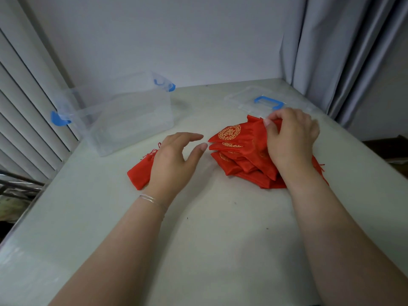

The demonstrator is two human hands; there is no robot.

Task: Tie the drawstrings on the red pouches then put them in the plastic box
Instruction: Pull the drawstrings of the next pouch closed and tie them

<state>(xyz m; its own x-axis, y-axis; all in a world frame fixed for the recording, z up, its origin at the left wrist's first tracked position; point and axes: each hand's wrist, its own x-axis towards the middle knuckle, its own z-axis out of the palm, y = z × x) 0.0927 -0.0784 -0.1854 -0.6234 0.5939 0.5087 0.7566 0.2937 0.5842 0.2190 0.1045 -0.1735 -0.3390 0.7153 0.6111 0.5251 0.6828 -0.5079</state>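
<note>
Right hand [291,138], right of centre: its fingers pinched the top pouch [254,133] of the red pile [242,166]. Left hand [174,160], centre: fingers spread, above a single pouch [139,173]. Plastic box [123,115] stood upper left.

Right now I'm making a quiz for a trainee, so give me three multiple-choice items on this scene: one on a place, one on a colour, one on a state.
1. Where does the lid lie?
A. on the table behind the pile of pouches
B. on the box
C. on the floor

2. What colour are the clips on the box?
A. red
B. blue
C. green

3. What is the right hand doing?
A. resting flat on the table
B. gripping the lid
C. pinching a pouch on top of the pile

Answers:
1 A, the lid sits on the table beyond the pile of pouches.
2 B, blue clips show at the box's ends.
3 C, its fingers curl round red cloth, while the left hand hangs open over a single pouch.
</note>
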